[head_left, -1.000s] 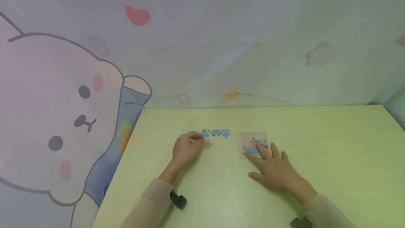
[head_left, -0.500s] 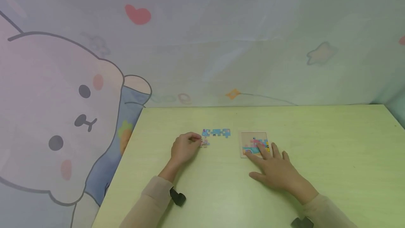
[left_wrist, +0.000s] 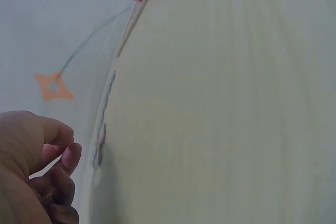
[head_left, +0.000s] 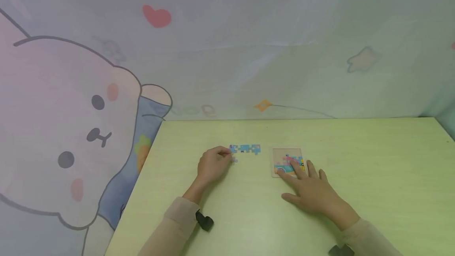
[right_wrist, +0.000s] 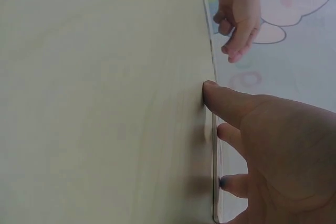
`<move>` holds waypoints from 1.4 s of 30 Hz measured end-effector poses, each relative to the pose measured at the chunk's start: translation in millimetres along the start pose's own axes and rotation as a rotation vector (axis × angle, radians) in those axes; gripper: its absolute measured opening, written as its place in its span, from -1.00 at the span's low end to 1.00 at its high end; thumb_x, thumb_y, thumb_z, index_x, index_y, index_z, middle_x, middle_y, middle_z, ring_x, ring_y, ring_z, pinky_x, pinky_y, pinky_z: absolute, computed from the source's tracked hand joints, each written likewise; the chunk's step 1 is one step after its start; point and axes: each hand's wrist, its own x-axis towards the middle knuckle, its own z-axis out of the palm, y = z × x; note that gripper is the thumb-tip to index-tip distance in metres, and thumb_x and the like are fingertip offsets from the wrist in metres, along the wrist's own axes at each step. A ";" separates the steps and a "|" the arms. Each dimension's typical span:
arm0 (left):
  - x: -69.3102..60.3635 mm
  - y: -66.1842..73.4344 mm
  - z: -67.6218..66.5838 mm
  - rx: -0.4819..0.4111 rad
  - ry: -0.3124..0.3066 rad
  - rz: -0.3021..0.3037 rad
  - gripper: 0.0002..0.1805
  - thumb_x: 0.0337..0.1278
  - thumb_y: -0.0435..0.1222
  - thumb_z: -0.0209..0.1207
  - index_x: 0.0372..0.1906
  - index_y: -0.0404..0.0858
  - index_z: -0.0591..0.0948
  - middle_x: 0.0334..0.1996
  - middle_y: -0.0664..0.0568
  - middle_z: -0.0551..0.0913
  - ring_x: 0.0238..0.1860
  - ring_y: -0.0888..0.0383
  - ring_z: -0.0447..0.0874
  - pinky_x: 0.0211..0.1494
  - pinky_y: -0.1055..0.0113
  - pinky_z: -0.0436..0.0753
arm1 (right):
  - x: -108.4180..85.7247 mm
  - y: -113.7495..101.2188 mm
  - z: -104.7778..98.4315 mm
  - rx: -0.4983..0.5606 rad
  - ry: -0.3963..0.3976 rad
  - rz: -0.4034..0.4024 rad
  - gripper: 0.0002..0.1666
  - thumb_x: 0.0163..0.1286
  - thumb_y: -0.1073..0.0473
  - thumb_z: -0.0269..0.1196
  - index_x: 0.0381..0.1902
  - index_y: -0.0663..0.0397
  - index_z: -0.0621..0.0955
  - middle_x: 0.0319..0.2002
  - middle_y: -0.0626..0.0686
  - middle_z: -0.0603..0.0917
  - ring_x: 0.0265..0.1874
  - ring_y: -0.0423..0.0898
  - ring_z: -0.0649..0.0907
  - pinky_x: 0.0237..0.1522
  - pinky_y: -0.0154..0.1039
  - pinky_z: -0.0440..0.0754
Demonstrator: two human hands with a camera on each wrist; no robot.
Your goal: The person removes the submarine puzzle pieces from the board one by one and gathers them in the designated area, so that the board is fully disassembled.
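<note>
In the head view my left hand (head_left: 215, 165) is over the left end of a small group of puzzle pieces (head_left: 245, 148). Its fingers are loosely bent, and its fingertips partly cover a pink puzzle piece (head_left: 234, 160). From the left wrist, the left fingertips (left_wrist: 71, 150) sit close together with no piece visible between them. My right hand (head_left: 316, 192) spreads its fingers over the lower right of a square wooden puzzle frame (head_left: 273, 163), fingertips resting on it. Several joined pieces (head_left: 282, 169) fill the frame's lower part; the fingers hide some.
The pale yellow-green table (head_left: 384, 169) stretches out around the hands. Behind it hangs a printed cloth (head_left: 227, 50) with a large cartoon bear on the left. A black camera mount (head_left: 204, 221) is on the left wrist, another (head_left: 341, 250) on the right.
My left hand has shifted slightly left, then back right over the pieces, covering more of the pink piece. The right hand stays on the frame. The whole head view has drifted a little.
</note>
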 end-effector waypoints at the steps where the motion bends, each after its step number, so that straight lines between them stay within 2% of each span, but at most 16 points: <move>1: 0.0 3.8 2.4 -0.010 -0.009 0.012 -0.84 0.35 -0.13 0.25 -0.13 0.00 0.80 -0.19 0.24 0.76 -0.43 0.18 0.58 -0.33 0.18 0.50 | -0.1 1.3 0.8 -0.003 0.000 0.003 -0.19 0.44 -0.34 0.26 0.57 -0.39 0.37 0.61 0.20 0.16 0.42 0.62 0.20 0.16 0.64 0.24; 4: 0.4 16.1 11.3 -0.025 -0.047 0.050 -0.81 0.36 -0.12 0.20 -0.12 0.02 0.80 -0.10 0.25 0.76 -0.45 0.27 0.55 -0.27 0.21 0.50 | -0.6 4.2 1.7 -0.004 0.000 0.011 -0.19 0.43 -0.35 0.26 0.57 -0.41 0.36 0.62 0.20 0.15 0.43 0.60 0.20 0.17 0.63 0.23; 8: 2.2 32.4 26.1 -0.033 -0.110 0.114 -0.76 0.39 -0.13 0.16 -0.08 0.00 0.81 -0.11 0.26 0.77 -0.59 0.33 0.34 -0.38 0.30 0.44 | -2.7 7.9 -0.6 0.001 -0.008 0.029 -0.17 0.43 -0.34 0.27 0.58 -0.40 0.34 0.60 0.25 0.16 0.43 0.60 0.19 0.19 0.64 0.20; 9: 2.6 36.6 29.8 -0.026 -0.124 0.133 -0.76 0.39 -0.13 0.16 -0.07 -0.01 0.81 -0.12 0.26 0.77 -0.56 0.35 0.35 -0.35 0.32 0.45 | -3.7 9.0 -2.1 0.005 -0.010 0.034 -0.16 0.43 -0.34 0.27 0.59 -0.39 0.34 0.60 0.26 0.16 0.44 0.61 0.19 0.19 0.65 0.18; 10: 3.0 40.8 33.3 -0.030 -0.141 0.147 -0.75 0.39 -0.14 0.15 -0.06 -0.03 0.81 -0.10 0.24 0.78 -0.61 0.34 0.29 -0.44 0.34 0.41 | -4.9 10.1 -3.6 0.009 -0.011 0.037 -0.15 0.43 -0.34 0.27 0.59 -0.39 0.33 0.60 0.27 0.16 0.44 0.62 0.18 0.20 0.66 0.17; 11: 3.7 44.6 37.1 -0.031 -0.155 0.160 -0.75 0.40 -0.14 0.15 -0.06 -0.04 0.81 -0.10 0.24 0.78 -0.60 0.30 0.36 -0.45 0.32 0.44 | -6.0 11.7 -4.9 0.010 -0.010 0.038 -0.15 0.43 -0.34 0.27 0.59 -0.36 0.33 0.60 0.28 0.17 0.43 0.62 0.17 0.20 0.66 0.16; 13: 5.4 52.1 44.6 -0.020 -0.175 0.178 -0.76 0.40 -0.14 0.16 -0.07 -0.03 0.81 -0.12 0.27 0.77 -0.39 0.30 0.58 -0.27 0.28 0.58 | -8.2 15.3 -6.8 0.012 -0.011 0.042 -0.14 0.43 -0.34 0.27 0.60 -0.33 0.33 0.59 0.28 0.17 0.44 0.63 0.16 0.20 0.67 0.15; 15: 7.1 58.9 52.1 -0.007 -0.192 0.187 -0.78 0.39 -0.13 0.18 -0.08 -0.01 0.81 -0.15 0.33 0.75 -0.16 0.28 0.68 -0.12 0.24 0.64 | -10.3 18.5 -8.5 0.014 -0.013 0.042 -0.14 0.44 -0.34 0.26 0.60 -0.29 0.33 0.60 0.27 0.17 0.43 0.64 0.16 0.19 0.67 0.14; 16: 8.4 61.8 56.0 -0.004 -0.199 0.186 -0.79 0.39 -0.13 0.20 -0.09 0.00 0.81 -0.18 0.35 0.74 -0.14 0.26 0.69 -0.14 0.23 0.64 | -11.0 20.1 -8.7 0.015 -0.013 0.041 -0.14 0.44 -0.34 0.26 0.59 -0.28 0.34 0.59 0.26 0.18 0.43 0.64 0.16 0.19 0.67 0.15; 17: 9.9 64.3 60.2 0.005 -0.202 0.186 -0.80 0.39 -0.13 0.21 -0.10 0.02 0.81 -0.23 0.39 0.71 -0.01 0.24 0.68 -0.03 0.20 0.64 | -11.6 21.8 -8.8 0.012 -0.014 0.040 -0.14 0.44 -0.35 0.25 0.59 -0.27 0.35 0.59 0.26 0.18 0.43 0.64 0.17 0.19 0.67 0.15; 20: 13.1 71.0 71.9 0.021 -0.230 0.184 -0.81 0.37 -0.11 0.24 -0.08 0.03 0.81 -0.26 0.41 0.69 -0.13 0.31 0.65 -0.16 0.29 0.61 | -12.7 25.4 -9.0 0.011 -0.018 0.035 -0.15 0.44 -0.37 0.23 0.58 -0.27 0.36 0.59 0.24 0.20 0.43 0.64 0.18 0.18 0.67 0.16; 24: 16.9 77.1 86.2 0.030 -0.264 0.176 -0.80 0.32 -0.09 0.28 -0.06 0.05 0.81 -0.29 0.42 0.68 -0.17 0.35 0.63 -0.17 0.33 0.60 | -12.9 29.2 -8.5 0.012 -0.023 0.024 -0.16 0.46 -0.40 0.20 0.58 -0.28 0.37 0.59 0.22 0.22 0.43 0.64 0.17 0.18 0.67 0.17; 28: 20.0 81.4 97.4 0.046 -0.271 0.176 -0.77 0.24 -0.05 0.34 -0.06 0.06 0.80 -0.31 0.41 0.68 -0.22 0.37 0.62 -0.18 0.34 0.58 | -12.6 30.7 -8.6 0.014 -0.021 0.014 -0.16 0.46 -0.42 0.18 0.58 -0.28 0.37 0.59 0.22 0.23 0.43 0.64 0.17 0.16 0.67 0.20; 35: 21.3 88.9 108.6 0.103 -0.275 0.182 -0.66 0.19 0.08 0.37 -0.02 0.03 0.80 -0.22 0.30 0.59 -0.25 0.33 0.54 -0.20 0.32 0.54 | -10.8 30.7 -9.9 0.020 -0.017 0.006 -0.17 0.46 -0.38 0.20 0.57 -0.27 0.38 0.58 0.23 0.24 0.42 0.65 0.18 0.13 0.68 0.21; 42: 20.9 96.1 111.7 0.153 -0.262 0.164 -0.70 0.20 0.05 0.40 -0.07 0.02 0.79 -0.23 0.28 0.56 -0.26 0.33 0.52 -0.21 0.34 0.53 | -7.8 31.3 -9.2 0.015 -0.014 0.003 -0.18 0.46 -0.37 0.21 0.57 -0.27 0.38 0.58 0.22 0.24 0.41 0.65 0.19 0.12 0.68 0.23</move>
